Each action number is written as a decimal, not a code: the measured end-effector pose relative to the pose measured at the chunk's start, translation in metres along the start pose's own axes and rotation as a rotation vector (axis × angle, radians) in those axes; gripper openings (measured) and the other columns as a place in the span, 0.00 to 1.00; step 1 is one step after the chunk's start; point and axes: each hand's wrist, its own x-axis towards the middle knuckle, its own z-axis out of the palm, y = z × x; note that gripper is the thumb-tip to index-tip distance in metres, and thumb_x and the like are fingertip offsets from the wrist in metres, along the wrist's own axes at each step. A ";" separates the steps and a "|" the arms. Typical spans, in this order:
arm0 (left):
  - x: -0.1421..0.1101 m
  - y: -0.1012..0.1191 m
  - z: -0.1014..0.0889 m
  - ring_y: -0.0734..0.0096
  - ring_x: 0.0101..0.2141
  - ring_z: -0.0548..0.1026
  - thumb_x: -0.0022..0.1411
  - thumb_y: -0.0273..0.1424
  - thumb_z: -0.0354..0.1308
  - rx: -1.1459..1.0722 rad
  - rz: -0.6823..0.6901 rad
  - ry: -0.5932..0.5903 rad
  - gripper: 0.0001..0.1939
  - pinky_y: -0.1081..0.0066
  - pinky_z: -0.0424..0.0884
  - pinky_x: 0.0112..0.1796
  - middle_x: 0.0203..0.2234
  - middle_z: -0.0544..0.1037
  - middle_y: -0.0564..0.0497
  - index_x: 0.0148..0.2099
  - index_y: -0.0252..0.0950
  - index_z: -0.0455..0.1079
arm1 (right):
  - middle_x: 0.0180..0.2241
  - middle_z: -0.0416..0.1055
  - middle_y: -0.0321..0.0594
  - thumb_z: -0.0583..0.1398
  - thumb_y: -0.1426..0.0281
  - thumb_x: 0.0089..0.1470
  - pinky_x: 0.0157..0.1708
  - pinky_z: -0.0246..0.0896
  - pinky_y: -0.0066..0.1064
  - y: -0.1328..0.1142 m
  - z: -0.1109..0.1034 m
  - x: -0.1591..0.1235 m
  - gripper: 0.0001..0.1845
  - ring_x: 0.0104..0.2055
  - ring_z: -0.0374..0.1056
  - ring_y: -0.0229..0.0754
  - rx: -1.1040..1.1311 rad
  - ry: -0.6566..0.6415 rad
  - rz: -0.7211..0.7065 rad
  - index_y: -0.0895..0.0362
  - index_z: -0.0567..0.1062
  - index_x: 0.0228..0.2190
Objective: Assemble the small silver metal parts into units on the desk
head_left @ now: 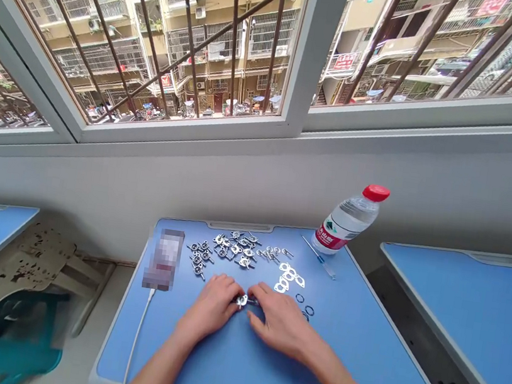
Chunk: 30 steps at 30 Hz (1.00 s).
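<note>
Between my two hands, low over the blue desk [222, 365], is a small silvery metal fitting [242, 300] with a round body and a short stem. My left hand [218, 301] grips its left side with thumb and fingers. On the other side, my right hand [277, 319] has its fingers at the stem, the thumb a little apart below. Just beyond lie a cluster of similar metal fittings [245, 261] and darker round ones [198, 269]. Flat oval metal plates [282, 284], small eye-shaped pins [275, 251] and black rubber rings [309, 311] are spread near my right hand.
A water bottle [345, 224] with a red cap stands at the desk's back right, beside a pen [320, 259]. At the left lies a blurred-out phone-like object [164, 260] with a white cable [139, 334]. Another desk [474, 299] stands to the right; a green stool [15, 342] is at left.
</note>
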 end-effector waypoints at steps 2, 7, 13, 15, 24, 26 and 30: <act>0.000 0.000 -0.001 0.67 0.38 0.68 0.64 0.22 0.53 0.014 -0.006 -0.034 0.07 0.69 0.62 0.40 0.35 0.73 0.53 0.41 0.39 0.67 | 0.38 0.71 0.42 0.57 0.64 0.58 0.30 0.51 0.32 -0.001 0.002 0.000 0.09 0.35 0.70 0.47 -0.009 0.008 -0.001 0.56 0.69 0.38; 0.001 0.000 -0.003 0.68 0.37 0.68 0.63 0.23 0.54 -0.006 -0.009 -0.051 0.05 0.69 0.62 0.40 0.35 0.74 0.53 0.39 0.38 0.67 | 0.36 0.71 0.40 0.55 0.64 0.60 0.28 0.53 0.31 -0.002 0.009 0.003 0.07 0.33 0.70 0.45 -0.009 0.010 0.014 0.54 0.69 0.37; 0.002 0.000 -0.003 0.68 0.35 0.68 0.61 0.25 0.56 -0.017 -0.029 -0.079 0.03 0.69 0.61 0.40 0.33 0.73 0.53 0.37 0.37 0.65 | 0.33 0.70 0.39 0.53 0.63 0.62 0.29 0.54 0.33 0.000 0.011 0.003 0.09 0.31 0.70 0.45 0.008 -0.013 0.036 0.54 0.67 0.35; 0.003 0.000 -0.004 0.68 0.36 0.68 0.62 0.26 0.56 -0.013 -0.017 -0.094 0.03 0.69 0.62 0.40 0.33 0.73 0.53 0.37 0.37 0.65 | 0.34 0.70 0.39 0.52 0.64 0.62 0.29 0.55 0.33 0.002 0.010 0.002 0.08 0.32 0.70 0.45 0.043 -0.027 0.018 0.54 0.68 0.35; 0.008 -0.003 -0.007 0.69 0.37 0.69 0.63 0.34 0.61 -0.007 0.037 -0.123 0.08 0.69 0.62 0.42 0.33 0.74 0.54 0.37 0.37 0.66 | 0.33 0.70 0.37 0.49 0.73 0.60 0.29 0.58 0.29 0.016 0.009 0.002 0.10 0.30 0.69 0.41 0.183 -0.021 -0.060 0.53 0.69 0.33; 0.007 -0.003 -0.006 0.69 0.37 0.69 0.63 0.34 0.61 -0.011 0.044 -0.109 0.07 0.69 0.62 0.42 0.33 0.74 0.55 0.38 0.38 0.66 | 0.32 0.71 0.37 0.49 0.73 0.60 0.29 0.57 0.29 0.017 0.009 0.002 0.10 0.30 0.69 0.41 0.188 -0.031 -0.053 0.53 0.69 0.32; 0.005 -0.002 -0.006 0.69 0.37 0.69 0.65 0.31 0.58 0.015 0.043 -0.086 0.02 0.70 0.62 0.40 0.34 0.73 0.54 0.40 0.39 0.68 | 0.33 0.72 0.37 0.54 0.72 0.56 0.29 0.57 0.30 0.020 0.013 0.003 0.04 0.32 0.70 0.42 0.173 -0.030 -0.038 0.53 0.69 0.33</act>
